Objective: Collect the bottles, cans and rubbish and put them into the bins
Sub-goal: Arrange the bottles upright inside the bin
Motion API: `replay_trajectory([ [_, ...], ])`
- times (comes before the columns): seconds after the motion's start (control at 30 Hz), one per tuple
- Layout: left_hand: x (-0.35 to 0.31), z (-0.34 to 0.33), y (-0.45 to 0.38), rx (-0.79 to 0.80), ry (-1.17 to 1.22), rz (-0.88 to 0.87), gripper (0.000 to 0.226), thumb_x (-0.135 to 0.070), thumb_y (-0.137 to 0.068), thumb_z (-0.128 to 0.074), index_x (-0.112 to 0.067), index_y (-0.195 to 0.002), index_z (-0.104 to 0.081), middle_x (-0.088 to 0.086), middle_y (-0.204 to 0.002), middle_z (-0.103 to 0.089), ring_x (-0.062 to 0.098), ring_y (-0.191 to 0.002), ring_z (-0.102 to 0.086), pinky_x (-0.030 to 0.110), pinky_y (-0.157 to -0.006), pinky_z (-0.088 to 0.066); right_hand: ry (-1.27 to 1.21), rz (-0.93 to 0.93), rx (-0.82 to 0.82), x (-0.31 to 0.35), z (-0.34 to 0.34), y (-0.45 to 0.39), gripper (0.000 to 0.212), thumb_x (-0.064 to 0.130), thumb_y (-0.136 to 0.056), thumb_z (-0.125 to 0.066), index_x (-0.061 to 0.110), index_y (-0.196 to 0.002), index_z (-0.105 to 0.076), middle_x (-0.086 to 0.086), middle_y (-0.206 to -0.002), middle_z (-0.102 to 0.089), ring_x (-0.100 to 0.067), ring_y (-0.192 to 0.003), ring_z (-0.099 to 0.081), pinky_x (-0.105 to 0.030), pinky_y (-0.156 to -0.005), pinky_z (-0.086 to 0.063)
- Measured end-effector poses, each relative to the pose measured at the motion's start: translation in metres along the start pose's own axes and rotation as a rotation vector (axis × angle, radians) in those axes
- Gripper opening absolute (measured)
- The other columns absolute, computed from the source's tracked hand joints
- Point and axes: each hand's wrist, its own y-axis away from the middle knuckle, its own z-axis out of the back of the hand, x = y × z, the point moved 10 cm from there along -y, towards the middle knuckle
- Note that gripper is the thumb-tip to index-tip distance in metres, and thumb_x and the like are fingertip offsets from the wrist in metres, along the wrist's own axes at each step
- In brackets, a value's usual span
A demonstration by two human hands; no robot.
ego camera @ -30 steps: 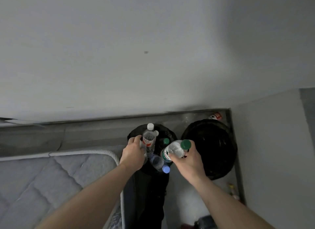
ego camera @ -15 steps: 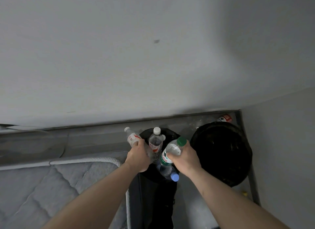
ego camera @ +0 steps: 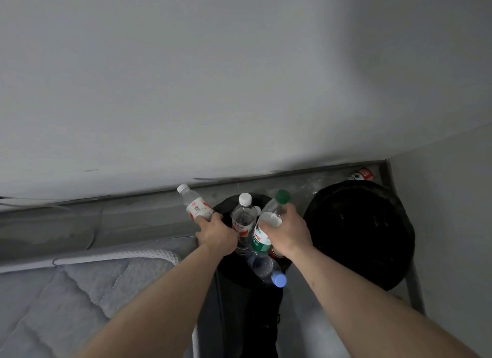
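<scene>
So we're partway through, I'd say. Our left hand (ego camera: 217, 233) is gripping a white-capped bottle (ego camera: 195, 205) just beside the small bin (ego camera: 226, 267), and our right hand (ego camera: 288, 233) is wrapped around the green-capped bottle (ego camera: 267, 224) right over it. That bin already looks stuffed: another white-capped one (ego camera: 242, 219) stands upright in it and a blue-capped one (ego camera: 266, 269) pokes out the front. The big bin (ego camera: 359, 235) looks roomier. A red can (ego camera: 362, 173) sits in the corner behind it, so that's left.

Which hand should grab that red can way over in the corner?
Probably the right hand: the red can lies on its side of the bins. But it grips the green-capped bottle, so drop that first.
</scene>
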Motion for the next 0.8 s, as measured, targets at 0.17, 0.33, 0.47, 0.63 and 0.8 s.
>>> replay_trajectory([
  [0.17,0.002,0.007,-0.009,-0.136,0.034,0.028,0.027,-0.025,-0.092,-0.064,-0.024,-0.117,-0.054,0.012,-0.138,-0.023,0.040,-0.108,-0.055,0.045,-0.094,-0.048,0.056,-0.048,0.028,-0.015,-0.018,-0.021,0.067,0.042,-0.084,-0.076,0.021,-0.137,-0.043,-0.002,-0.123,-0.064,-0.027,-0.107,-0.065,-0.031,-0.080,-0.050],
  [0.33,0.007,0.016,-0.018,-0.157,0.053,0.087,0.044,-0.033,-0.086,-0.075,-0.017,-0.118,-0.049,0.012,-0.133,-0.032,0.040,-0.101,-0.061,0.045,-0.089,-0.051,0.075,-0.106,0.012,-0.033,-0.028,-0.035,0.069,0.038,-0.082,-0.078,0.018,-0.137,-0.042,-0.004,-0.125,-0.065,-0.028,-0.110,-0.065,-0.036,-0.090,-0.055],
  [0.47,0.014,0.016,-0.021,-0.108,0.078,0.183,0.080,-0.031,-0.078,-0.081,-0.004,-0.137,-0.033,0.017,-0.137,-0.037,0.038,-0.120,-0.056,0.044,-0.097,-0.048,0.113,-0.142,-0.003,-0.043,-0.029,-0.040,0.062,0.036,-0.082,-0.077,0.017,-0.131,-0.045,-0.005,-0.118,-0.068,-0.028,-0.103,-0.068,-0.038,-0.086,-0.057],
  [0.63,0.016,0.012,-0.022,-0.078,0.219,0.235,0.073,-0.020,-0.076,-0.081,-0.004,-0.120,-0.025,0.018,-0.126,-0.052,0.038,-0.120,-0.057,0.042,-0.101,-0.050,0.092,-0.165,0.026,-0.050,-0.034,-0.044,0.060,0.034,-0.080,-0.079,0.018,-0.128,-0.047,-0.003,-0.112,-0.069,-0.025,-0.096,-0.069,-0.037,-0.082,-0.058],
  [0.8,0.018,0.018,-0.009,-0.131,0.337,0.250,0.068,-0.015,-0.075,-0.079,-0.011,-0.106,-0.019,0.015,-0.107,-0.052,0.039,-0.115,-0.057,0.040,-0.088,-0.051,0.052,-0.206,0.074,-0.059,-0.045,-0.037,0.066,0.032,-0.070,-0.087,0.018,-0.121,-0.048,-0.002,-0.111,-0.068,-0.026,-0.096,-0.068,-0.042,-0.082,-0.059],
])
